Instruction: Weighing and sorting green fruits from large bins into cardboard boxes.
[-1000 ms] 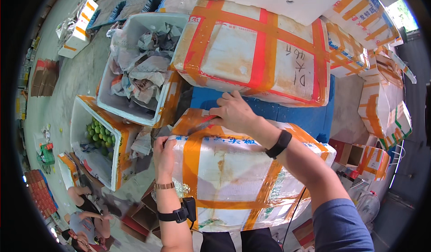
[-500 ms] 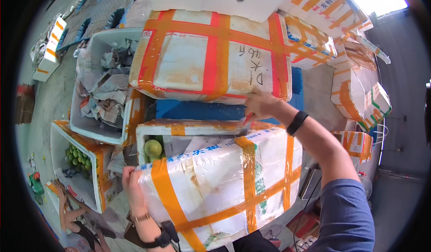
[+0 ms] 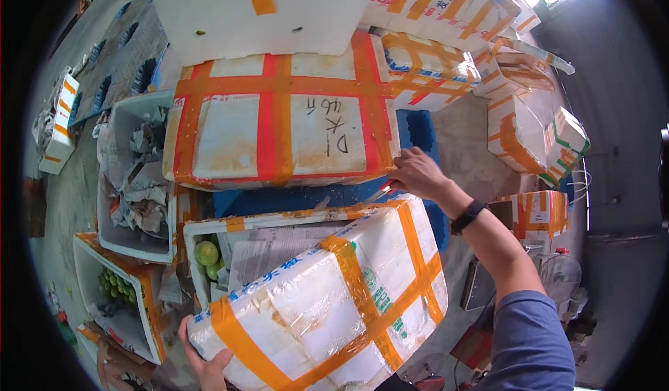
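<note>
Three open boxes: front box (image 3: 279,220) has round green fruit (image 3: 206,253) at its L end, w/ flat paper (image 3: 258,255) beside it; L box (image 3: 151,290) has small green fruit (image 3: 115,286); the one beyond, paper box (image 3: 146,254), has crumpled sheets (image 3: 139,192).
Lid: white w/ orange tape, lid (image 3: 313,307) lies tilted over front box's near side, leaving a far strip of the inside in view.
Taped box: closed, red & orange strips, taped box (image 3: 230,136) sits just past front box; blue pallet (image 3: 293,199) shows btwn.
L hand: L hand (image 3: 207,363) touches lid's lower L corner; thumb & index apart, can't tell if they clamp it.
R hand: R hand (image 3: 421,176) has fingers closed on red-handled tool (image 3: 382,192), near front box's far R corner; lid's upper R corner is just nearer.
Hard to see: tool's handle, mostly behind fingers; inside under lid; L wrist, cut off; person (image 3: 108,370) at lower L, partial & dim.
</note>
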`<state>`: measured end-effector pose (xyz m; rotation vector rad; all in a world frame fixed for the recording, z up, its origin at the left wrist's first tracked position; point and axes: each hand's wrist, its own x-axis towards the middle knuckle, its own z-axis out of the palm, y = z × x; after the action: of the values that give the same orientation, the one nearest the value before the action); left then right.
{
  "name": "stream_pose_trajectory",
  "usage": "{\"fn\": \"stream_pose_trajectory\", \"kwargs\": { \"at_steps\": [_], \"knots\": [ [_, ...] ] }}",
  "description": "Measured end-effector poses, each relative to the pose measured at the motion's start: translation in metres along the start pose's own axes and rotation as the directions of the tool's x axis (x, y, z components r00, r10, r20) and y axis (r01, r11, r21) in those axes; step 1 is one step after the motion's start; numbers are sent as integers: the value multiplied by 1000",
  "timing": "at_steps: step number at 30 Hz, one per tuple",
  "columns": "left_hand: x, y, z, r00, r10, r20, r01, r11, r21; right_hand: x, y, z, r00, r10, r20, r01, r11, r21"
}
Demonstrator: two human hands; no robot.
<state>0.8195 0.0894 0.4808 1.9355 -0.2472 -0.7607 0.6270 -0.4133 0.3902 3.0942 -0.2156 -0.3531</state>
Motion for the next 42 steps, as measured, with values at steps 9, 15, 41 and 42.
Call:
{"fn": "stream_pose_trajectory", "kwargs": {
  "at_steps": [9, 15, 41, 42],
  "knots": [
    [-19, -21, -3, 989, 149, 1, -136, 897, 420, 2, 34, 35, 926, -293, 237, 335, 928, -161],
    [-11, -25, 6, 992, 124, 21, -123, 925, 360, -137, 63, -34, 762, 590, 267, -633, 765, 118],
    [-141, 251, 204, 713, 410, 569, -548, 832, 88, -807, -254, -221, -136, 948, 287, -17, -292, 956],
    [-149, 268, 233, 672, 426, 606, -577, 813, 69, -809, -249, -207, -118, 976, 183, 100, -171, 980]
  ]
}}
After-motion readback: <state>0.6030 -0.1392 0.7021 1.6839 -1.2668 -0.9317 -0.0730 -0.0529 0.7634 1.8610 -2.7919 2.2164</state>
